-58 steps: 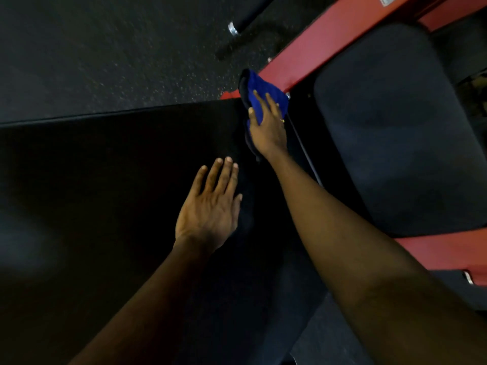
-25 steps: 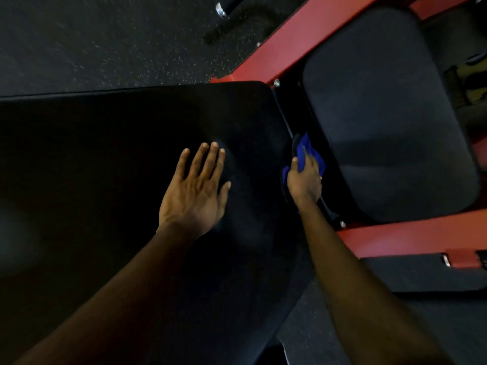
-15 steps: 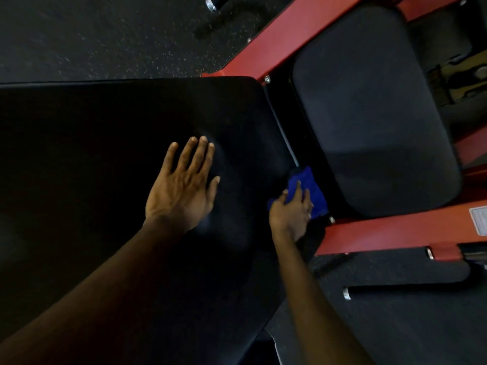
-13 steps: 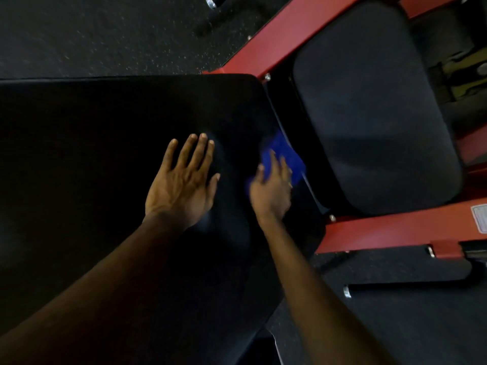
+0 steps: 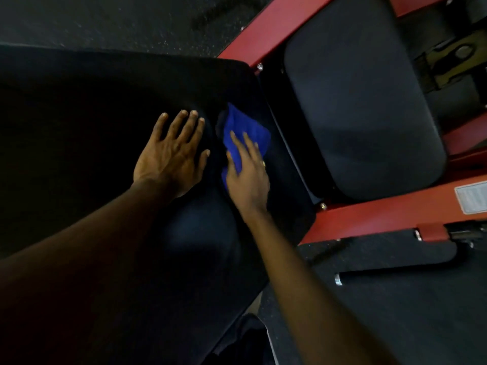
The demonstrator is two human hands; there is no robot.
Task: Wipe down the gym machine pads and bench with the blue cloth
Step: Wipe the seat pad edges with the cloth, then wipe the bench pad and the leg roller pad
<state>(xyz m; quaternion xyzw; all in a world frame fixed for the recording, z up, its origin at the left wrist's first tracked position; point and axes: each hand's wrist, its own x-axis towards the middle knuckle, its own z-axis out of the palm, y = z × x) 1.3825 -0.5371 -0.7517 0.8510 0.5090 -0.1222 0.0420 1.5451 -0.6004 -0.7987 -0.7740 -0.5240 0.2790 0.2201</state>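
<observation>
A large black bench pad (image 5: 92, 106) fills the left and middle of the head view. The blue cloth (image 5: 246, 130) lies bunched on its right part, near the edge. My right hand (image 5: 247, 172) presses flat on the cloth with straight fingers, covering its near half. My left hand (image 5: 172, 156) rests flat on the pad just left of the cloth, fingers spread. A second, smaller dark seat pad (image 5: 361, 101) sits to the right inside the red frame.
The red steel frame (image 5: 369, 214) runs around the seat pad, with a white label (image 5: 471, 198) at the right. Dark rubber floor (image 5: 395, 312) lies below and behind. A yellow-black adjuster part (image 5: 448, 61) shows at the upper right.
My right hand dragged the cloth down the pad's right edge, then slid it up and left onto the pad top beside my left hand. The left hand stayed flat on the pad.
</observation>
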